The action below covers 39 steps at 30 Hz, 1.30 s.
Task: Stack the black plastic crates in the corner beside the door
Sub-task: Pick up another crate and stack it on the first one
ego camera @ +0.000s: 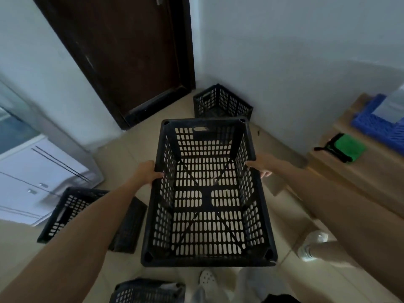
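Observation:
I hold a black perforated plastic crate [207,193] level in front of me, its open top facing up. My left hand [146,171] grips its left rim and my right hand [262,165] grips its right rim. Beyond it, a second black crate [223,102] sits on the floor in the corner to the right of the dark brown door [122,51]. Another black crate [70,213] lies on the floor to my left, partly behind my left forearm. A further black crate [146,291] shows at the bottom edge.
White walls meet at the corner. Cardboard boxes [358,171] stand at the right with a green cloth [345,148] and a blue crate [380,121] on top. A white cabinet [28,176] is at the left. My shoe [206,278] and a clear bottle [314,243] are near the floor.

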Available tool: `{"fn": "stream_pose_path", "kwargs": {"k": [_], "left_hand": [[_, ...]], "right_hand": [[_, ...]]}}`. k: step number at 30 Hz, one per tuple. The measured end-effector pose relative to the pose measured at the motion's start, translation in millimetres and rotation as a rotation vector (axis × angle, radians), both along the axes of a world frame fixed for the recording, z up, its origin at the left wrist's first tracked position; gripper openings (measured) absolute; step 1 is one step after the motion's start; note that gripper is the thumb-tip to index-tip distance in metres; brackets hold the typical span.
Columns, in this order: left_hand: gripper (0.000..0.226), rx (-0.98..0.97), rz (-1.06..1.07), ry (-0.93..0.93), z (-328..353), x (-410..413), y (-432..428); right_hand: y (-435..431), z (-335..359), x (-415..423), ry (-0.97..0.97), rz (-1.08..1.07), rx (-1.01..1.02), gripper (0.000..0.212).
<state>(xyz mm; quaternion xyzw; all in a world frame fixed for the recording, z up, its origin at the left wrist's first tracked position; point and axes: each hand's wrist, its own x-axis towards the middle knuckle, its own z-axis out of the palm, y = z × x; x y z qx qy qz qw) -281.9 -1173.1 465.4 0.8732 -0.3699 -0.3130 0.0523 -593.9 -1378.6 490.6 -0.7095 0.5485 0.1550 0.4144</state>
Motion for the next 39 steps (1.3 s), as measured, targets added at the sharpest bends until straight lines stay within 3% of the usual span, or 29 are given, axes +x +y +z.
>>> {"fn": "stream_pose_path", "kwargs": {"k": [9, 14, 18, 28, 33, 39], "left_hand": [[0.038, -0.043, 0.016, -0.048, -13, 59, -205], [0.036, -0.041, 0.003, -0.124, 5, 101, -345], [0.030, -0.106, 0.036, -0.023, 8, 133, -428], [0.031, -0.072, -0.001, 0.037, -33, 233, -597], [0.048, -0.043, -0.077, 0.043, -55, 303, -687], [0.042, 0.011, 0.000, 0.084, -76, 332, -747]], "right_hand": [[-203, -15, 61, 0.045, 0.032, 0.012, 0.040], [-352, -8, 101, -0.009, 0.034, -0.066, 0.040], [-447, 9, 139, 0.043, 0.141, -0.215, 0.044], [-619, 1, 237, 0.180, 0.290, -0.287, 0.030], [-702, -6, 294, 0.216, 0.258, -0.279, 0.040], [-776, -25, 340, 0.229, 0.307, -0.210, 0.039]]}}
